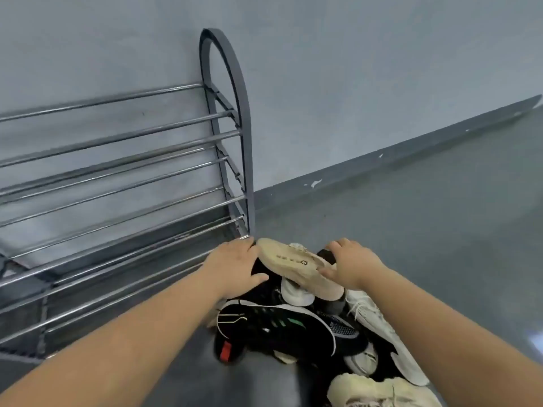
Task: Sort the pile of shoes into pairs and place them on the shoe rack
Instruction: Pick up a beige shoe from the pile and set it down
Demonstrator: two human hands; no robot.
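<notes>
While your left hand (235, 267) rests with spread fingers on the dark shoes at the pile's far edge, your right hand (351, 264) has its grip curled over the heel end of the upturned beige shoe (296, 267), thumb on its sole. The pile of shoes (308, 327) lies on the floor at lower centre; the shoe rack (123, 177) fills the left of the frame, against the wall.

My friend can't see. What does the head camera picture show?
Two bare hands, left hand and right hand, reach onto a tan shoe lying sole-up atop a pile of shoes on the floor. An unfilled metal shoe rack stands left.
</notes>
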